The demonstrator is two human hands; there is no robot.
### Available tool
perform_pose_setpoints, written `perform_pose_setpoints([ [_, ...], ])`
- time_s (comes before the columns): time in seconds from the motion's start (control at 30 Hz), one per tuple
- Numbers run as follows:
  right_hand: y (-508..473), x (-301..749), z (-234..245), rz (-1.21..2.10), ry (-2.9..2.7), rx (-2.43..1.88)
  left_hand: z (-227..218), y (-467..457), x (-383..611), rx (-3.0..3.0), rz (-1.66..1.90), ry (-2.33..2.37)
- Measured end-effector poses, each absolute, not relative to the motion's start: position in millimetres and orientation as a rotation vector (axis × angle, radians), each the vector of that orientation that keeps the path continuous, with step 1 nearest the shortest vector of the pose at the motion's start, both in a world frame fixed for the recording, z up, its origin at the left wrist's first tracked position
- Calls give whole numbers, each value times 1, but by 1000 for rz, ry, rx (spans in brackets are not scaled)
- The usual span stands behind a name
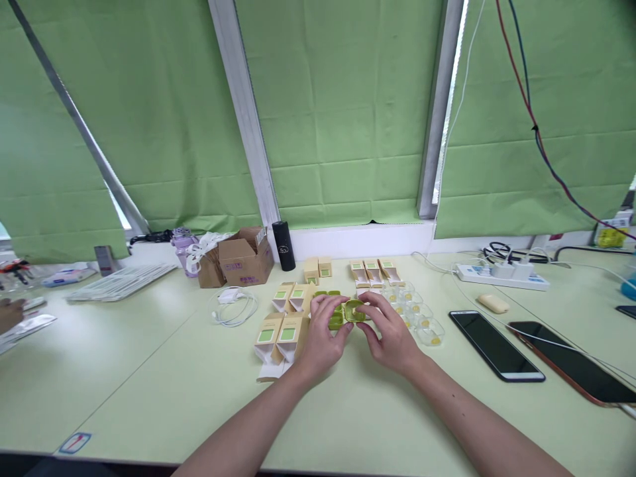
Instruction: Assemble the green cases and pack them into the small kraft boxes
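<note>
My left hand [322,336] and my right hand [391,332] meet over the middle of the table, fingers curled. Between their fingertips sits a small green container [354,310], which both hands pinch. More green containers [332,295] lie just behind it. Left of my left hand stand several small tan cartons with green labels [281,333], some with open flaps. Right of my right hand lie several clear plastic cups with yellow bits inside [429,331].
Two phones [495,344] lie face up at the right, by a white power strip [501,273] and cables. A brown cardboard box [243,260], black bottle [283,245], white cable [232,306] and a keyboard [122,281] sit further back. Another person's hand [8,313] shows at far left.
</note>
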State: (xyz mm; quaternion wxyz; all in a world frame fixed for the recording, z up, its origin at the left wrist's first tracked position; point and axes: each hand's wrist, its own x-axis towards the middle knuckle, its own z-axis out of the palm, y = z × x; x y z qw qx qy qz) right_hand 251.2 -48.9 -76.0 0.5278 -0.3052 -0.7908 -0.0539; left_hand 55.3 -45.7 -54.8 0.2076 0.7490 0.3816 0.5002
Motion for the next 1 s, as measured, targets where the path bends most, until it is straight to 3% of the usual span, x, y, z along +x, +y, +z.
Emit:
perform_pose_setpoints([
  [1.0,-45,247,-79,-245,-1932,-686,-57,-45,54,2181,1417,1084],
])
